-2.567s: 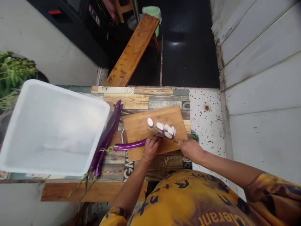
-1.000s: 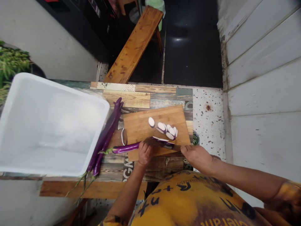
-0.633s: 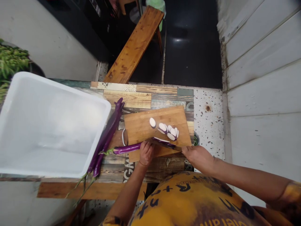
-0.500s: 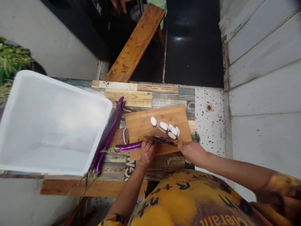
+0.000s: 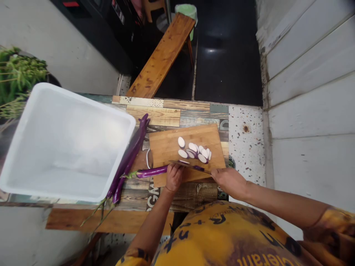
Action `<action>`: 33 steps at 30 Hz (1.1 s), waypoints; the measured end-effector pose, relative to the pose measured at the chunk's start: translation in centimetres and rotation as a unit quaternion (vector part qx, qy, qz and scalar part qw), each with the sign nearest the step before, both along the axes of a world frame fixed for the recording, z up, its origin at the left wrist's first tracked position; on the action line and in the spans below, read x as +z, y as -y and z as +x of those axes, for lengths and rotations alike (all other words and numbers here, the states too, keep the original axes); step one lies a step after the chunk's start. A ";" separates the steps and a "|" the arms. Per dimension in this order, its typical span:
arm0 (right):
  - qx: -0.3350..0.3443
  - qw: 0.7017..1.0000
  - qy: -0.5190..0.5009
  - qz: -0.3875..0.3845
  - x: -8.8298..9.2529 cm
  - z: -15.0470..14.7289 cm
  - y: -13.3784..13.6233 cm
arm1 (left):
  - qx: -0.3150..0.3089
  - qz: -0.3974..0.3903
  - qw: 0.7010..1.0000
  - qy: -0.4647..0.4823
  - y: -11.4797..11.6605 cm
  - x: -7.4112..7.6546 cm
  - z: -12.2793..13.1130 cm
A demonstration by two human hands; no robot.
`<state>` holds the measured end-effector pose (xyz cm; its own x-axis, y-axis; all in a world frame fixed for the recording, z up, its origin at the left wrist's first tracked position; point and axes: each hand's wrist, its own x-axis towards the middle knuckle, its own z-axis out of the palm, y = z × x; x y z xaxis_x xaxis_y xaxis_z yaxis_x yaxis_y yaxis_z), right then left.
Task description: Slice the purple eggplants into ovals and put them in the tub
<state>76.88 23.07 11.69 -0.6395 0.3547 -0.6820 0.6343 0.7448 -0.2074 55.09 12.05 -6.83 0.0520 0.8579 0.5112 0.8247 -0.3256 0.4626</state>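
My left hand (image 5: 174, 177) is closed round the cut end of a long purple eggplant (image 5: 152, 172), whose green stem points left past the board's edge. In my right hand (image 5: 229, 181) is the handle of a knife (image 5: 191, 166). Its blade lies across the wooden cutting board (image 5: 163, 144), right beside my left fingertips. Several oval white eggplant slices (image 5: 191, 147) with purple rims lie on the board beyond the blade. One slice (image 5: 183, 161) rests against the blade. Two or so whole eggplants (image 5: 130, 155) lie on the table left of the board.
A large white plastic tub (image 5: 66, 147) takes up the table's left side. Leafy greens (image 5: 23, 74) sit behind it. A wooden bench (image 5: 163, 55) stands beyond the patterned table (image 5: 152, 114), another bench (image 5: 111, 220) on the near side. A white tiled wall (image 5: 310, 103) is at right.
Another slice now lies on the board at the left of the pile, and one more shows at the blade. My hands keep nearly the same place; the view has shifted slightly.
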 end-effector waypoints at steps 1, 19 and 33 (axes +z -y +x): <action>0.000 1.000 0.004 -0.001 0.1 0.1 -0.2 | -0.003 -0.002 1.000 0.001 0.0 0.1 0.0; 0.055 0.992 -0.051 0.097 0.0 0.2 1.2 | -0.007 -0.010 1.000 0.002 1.2 0.8 -1.2; -0.008 0.999 -0.017 0.033 -3.4 -2.7 0.5 | 0.001 -0.024 1.000 0.001 1.1 1.0 -1.1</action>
